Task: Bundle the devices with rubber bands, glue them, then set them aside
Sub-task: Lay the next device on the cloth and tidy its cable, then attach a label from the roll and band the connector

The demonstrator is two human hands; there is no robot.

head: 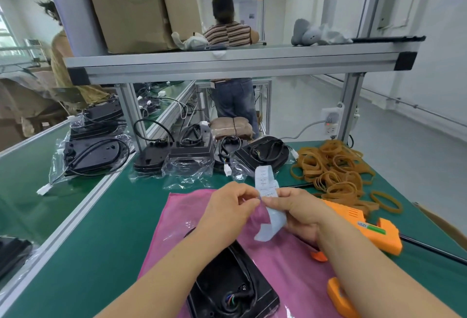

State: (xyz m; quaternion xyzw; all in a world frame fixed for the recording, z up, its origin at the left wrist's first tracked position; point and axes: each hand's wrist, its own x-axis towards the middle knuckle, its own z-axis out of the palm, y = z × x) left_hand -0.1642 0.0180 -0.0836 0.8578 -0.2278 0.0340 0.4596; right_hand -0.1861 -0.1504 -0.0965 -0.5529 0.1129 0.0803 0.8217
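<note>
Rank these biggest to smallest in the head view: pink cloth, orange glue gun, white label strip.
1. Pink cloth
2. Orange plastic glue gun
3. White paper label strip
Held up nearer the camera, the strip may look oversized.

From my side I see only two bare hands, the left hand (227, 206) and the right hand (300, 213). Behind each hand comes a bare wrist and a bare forearm, the left forearm (161, 274) and the right forearm (366, 267). What clothing is worn higher up, I cannot tell.
</note>
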